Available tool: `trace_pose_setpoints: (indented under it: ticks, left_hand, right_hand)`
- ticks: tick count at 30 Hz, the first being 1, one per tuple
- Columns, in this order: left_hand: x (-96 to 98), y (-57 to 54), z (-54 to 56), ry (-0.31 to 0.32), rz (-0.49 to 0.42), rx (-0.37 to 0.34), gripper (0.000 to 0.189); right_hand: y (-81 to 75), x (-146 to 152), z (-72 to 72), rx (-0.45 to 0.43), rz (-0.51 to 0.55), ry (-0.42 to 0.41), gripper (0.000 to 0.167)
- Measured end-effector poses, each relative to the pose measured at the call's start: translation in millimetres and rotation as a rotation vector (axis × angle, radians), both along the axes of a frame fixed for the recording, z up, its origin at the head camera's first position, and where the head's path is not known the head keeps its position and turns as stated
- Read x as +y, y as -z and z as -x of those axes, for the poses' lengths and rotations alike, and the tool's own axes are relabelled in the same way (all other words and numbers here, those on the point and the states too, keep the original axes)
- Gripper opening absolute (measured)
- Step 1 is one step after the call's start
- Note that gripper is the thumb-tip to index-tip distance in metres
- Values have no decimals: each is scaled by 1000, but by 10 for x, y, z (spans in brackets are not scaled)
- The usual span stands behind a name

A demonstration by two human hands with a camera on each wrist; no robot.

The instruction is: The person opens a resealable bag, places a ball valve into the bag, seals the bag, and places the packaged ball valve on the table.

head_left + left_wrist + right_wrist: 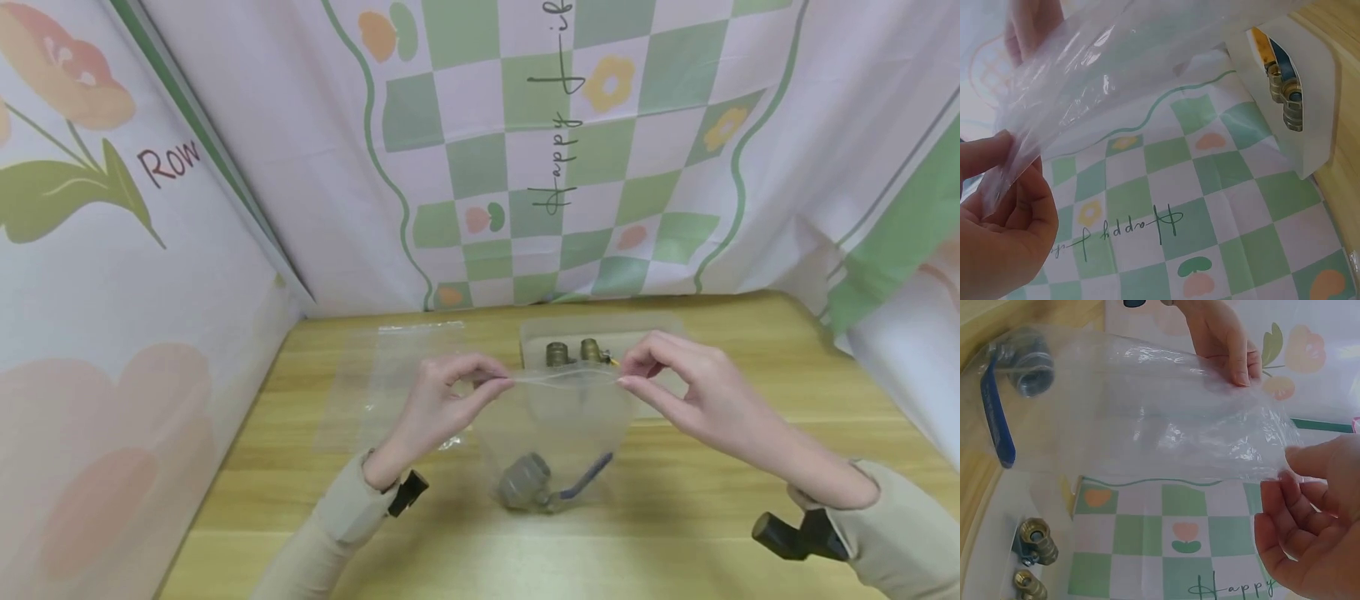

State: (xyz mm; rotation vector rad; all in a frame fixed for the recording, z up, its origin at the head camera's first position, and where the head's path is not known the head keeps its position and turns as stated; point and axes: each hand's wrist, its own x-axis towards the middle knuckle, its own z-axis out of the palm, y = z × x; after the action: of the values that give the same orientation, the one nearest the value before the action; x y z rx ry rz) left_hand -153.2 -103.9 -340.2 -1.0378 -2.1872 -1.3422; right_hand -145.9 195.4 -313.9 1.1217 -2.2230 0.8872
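A clear plastic zip bag [555, 421] hangs upright between both hands, its top edge pulled nearly straight. My left hand [442, 396] pinches one top corner between thumb and fingers. At the opposite corner my right hand [693, 383] pinches the edge the same way. Low in the bag lies a grey metal ball valve [525, 482] with a blue lever handle [587, 477]. Through the film in the right wrist view, the valve's threaded round opening [1032, 378] shows beside the handle. The left wrist view shows the film [997, 181] between thumb and fingers.
Behind the bag, a white tray [536, 333] holds brass valves [557, 354], partly covered by the bag and right hand. Flat clear bags [390, 375] lie on the wooden table [247, 500] at left. Printed curtains [472, 108] enclose the back and sides.
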Motion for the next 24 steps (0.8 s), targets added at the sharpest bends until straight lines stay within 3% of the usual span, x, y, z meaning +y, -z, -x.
trace_pose_setpoints:
  ticks: [6,13,19,24]
  left_hand:
    - [-11,15,0,5,-14,-13,3]
    - [16,16,-12,34,-13,-1,3]
    - [21,26,3,39,-21,11,7]
    - [31,20,-7,30,-12,4,2]
  right_hand:
    - [-34,-8,-15,3,-11,-34,36]
    - [-34,-26,-21,26,-16,-26,16]
    - [-14,-47,-20,-2,-25,-2,32]
    - [-7,-65,-3,-1,-3,-53,27]
